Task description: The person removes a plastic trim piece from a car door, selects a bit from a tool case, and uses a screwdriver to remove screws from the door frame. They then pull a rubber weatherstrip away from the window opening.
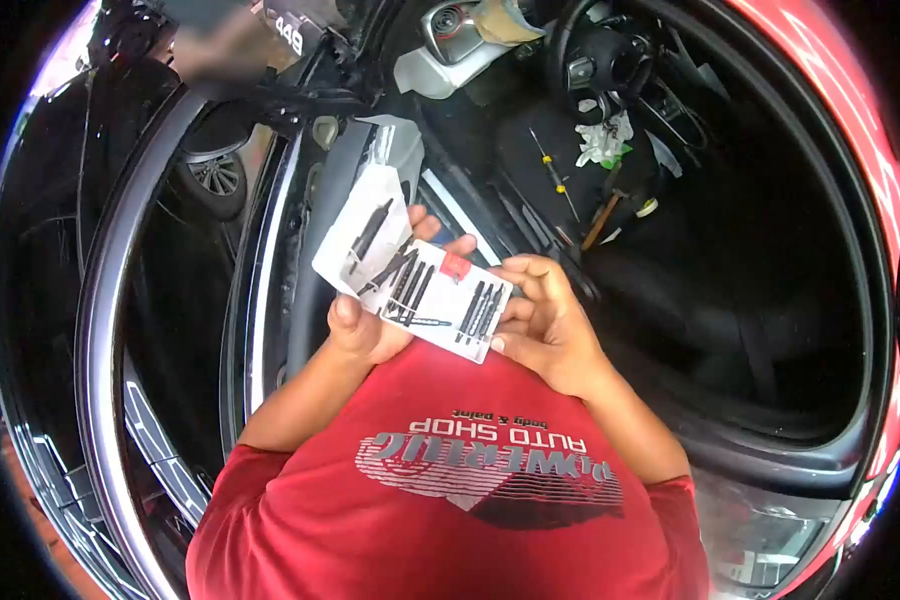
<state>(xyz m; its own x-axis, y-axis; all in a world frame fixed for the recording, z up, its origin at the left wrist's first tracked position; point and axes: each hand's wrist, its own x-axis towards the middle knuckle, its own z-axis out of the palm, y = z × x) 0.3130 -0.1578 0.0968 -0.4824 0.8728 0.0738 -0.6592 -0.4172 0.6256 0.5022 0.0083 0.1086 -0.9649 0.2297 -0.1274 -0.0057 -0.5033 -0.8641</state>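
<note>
A white fold-open drill bit case (440, 335) is held in front of my red shirt, with several dark bits (482, 310) in rows inside it. A few more bits (402, 270) lie loosely slanted near the fold, and one longer dark piece (370, 232) sits in the raised lid. My left hand (375, 325) supports the case from below and behind, thumb at its left edge and fingertips showing past the far edge. At the right end, my right hand (545, 315) grips the case edge between thumb and fingers.
Ahead is a car interior with a steering wheel (600, 70). On the dark floor lie a yellow-and-black screwdriver (553, 172), a wooden-handled hammer (602, 222) and crumpled pale material (605, 140). A silver-edged car door frame (100, 300) stands at left.
</note>
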